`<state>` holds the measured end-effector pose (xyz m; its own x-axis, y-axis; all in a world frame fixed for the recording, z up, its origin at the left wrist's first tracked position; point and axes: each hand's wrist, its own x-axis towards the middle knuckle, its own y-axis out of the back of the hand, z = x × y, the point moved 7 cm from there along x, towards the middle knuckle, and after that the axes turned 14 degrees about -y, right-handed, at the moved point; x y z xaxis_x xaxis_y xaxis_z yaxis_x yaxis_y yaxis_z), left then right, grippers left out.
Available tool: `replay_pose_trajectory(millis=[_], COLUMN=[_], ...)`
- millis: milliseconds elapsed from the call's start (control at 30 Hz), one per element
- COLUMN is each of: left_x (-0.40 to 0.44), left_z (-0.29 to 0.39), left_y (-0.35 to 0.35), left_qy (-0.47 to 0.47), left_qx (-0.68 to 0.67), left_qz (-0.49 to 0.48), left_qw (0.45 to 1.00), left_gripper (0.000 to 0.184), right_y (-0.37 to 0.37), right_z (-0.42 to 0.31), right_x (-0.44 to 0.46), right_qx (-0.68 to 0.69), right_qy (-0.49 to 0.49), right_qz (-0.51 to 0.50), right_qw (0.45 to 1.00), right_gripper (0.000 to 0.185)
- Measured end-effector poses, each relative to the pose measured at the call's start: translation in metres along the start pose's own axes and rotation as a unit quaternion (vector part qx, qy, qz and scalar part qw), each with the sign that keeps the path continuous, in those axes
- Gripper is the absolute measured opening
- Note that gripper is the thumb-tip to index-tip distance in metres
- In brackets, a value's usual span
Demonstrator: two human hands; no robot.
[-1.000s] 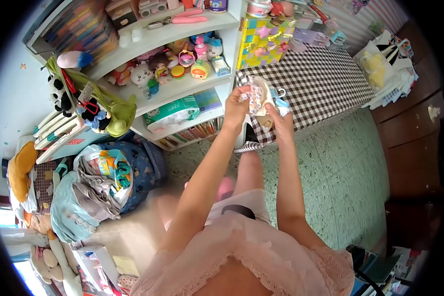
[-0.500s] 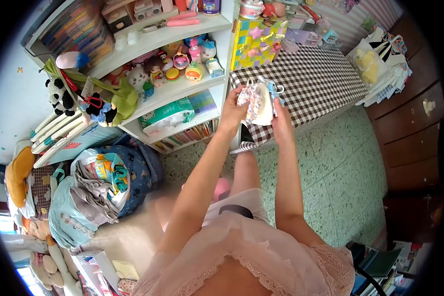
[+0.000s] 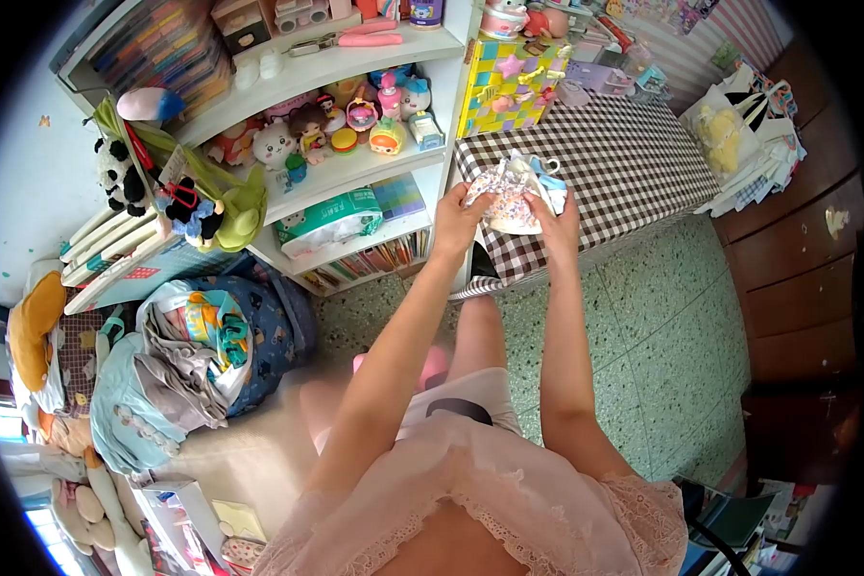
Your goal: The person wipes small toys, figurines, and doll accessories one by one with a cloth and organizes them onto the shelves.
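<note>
Left hand (image 3: 459, 221) opposite right hand (image 3: 558, 227) (thumbs (image 3: 483, 204) atop patterned cloth (image 3: 513, 200))

fabric (image 3: 511, 199): white, multicoloured flecks | tablecloth (image 3: 634, 149): dark-and-white checks | floor (image 3: 634, 307): green (speckled, too)

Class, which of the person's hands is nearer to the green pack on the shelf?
Left. The left hand is to the right of the green pack in the picture; the right hand is farther right, past the floral cloth.
</note>
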<state>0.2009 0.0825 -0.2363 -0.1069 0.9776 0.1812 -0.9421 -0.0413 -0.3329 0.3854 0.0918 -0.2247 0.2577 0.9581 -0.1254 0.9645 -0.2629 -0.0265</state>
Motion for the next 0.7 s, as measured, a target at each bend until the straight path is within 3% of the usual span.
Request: replay_pose_trajectory(millis=[100, 267, 433, 500, 533, 567, 633, 667, 700], left_x=[0.001, 0.005, 0.006, 0.006, 0.008, 0.008, 0.003, 0.001, 0.001], left_z=[-0.004, -0.009, 0.000, 0.005, 0.005, 0.004, 0.014, 0.020, 0.020], left_y=[-0.001, -0.001, 0.006, 0.007, 0.008, 0.012, 0.010, 0.011, 0.011], left_qy=[0.012, 0.045, 0.029, 0.027, 0.022, 0.022, 0.044, 0.047, 0.048], left_qx=[-0.014, -0.024, -0.068, -0.095, -0.101, -0.100, -0.085, -0.083, -0.083], left_qz=[-0.015, -0.003, 0.029, 0.027, 0.011, 0.013, -0.010, 0.001, 0.002], left_qw=[1.000, 0.999, 0.997, 0.995, 0.995, 0.995, 0.995, 0.995, 0.995], left_gripper=[0.023, 0.025, 0.027, 0.030, 0.030, 0.030, 0.037, 0.035, 0.035], right_y=[0.006, 0.015, 0.032, 0.033, 0.028, 0.023, 0.003, -0.015, -0.035], right_z=[-0.007, 0.002, 0.002, -0.018, -0.032, -0.041, -0.051, -0.041, -0.037], right_x=[0.007, 0.038, 0.036, 0.014, 0.000, -0.003, -0.013, -0.006, -0.009], right_qx=[-0.031, -0.101, -0.210, -0.363, -0.355, -0.354, -0.259, -0.131, -0.035], right_qy=[0.035, 0.026, 0.021, 0.138, 0.204, 0.204, 0.216, 0.122, 0.063], right_qz=[0.020, 0.014, 0.117, 0.230, 0.254, 0.252, 0.116, -0.011, -0.094], right_qw=[0.999, 0.994, 0.971, 0.892, 0.876, 0.877, 0.934, 0.984, 0.993], right_gripper=[0.060, 0.090, 0.085, 0.077, 0.071, 0.071, 0.069, 0.067, 0.066])
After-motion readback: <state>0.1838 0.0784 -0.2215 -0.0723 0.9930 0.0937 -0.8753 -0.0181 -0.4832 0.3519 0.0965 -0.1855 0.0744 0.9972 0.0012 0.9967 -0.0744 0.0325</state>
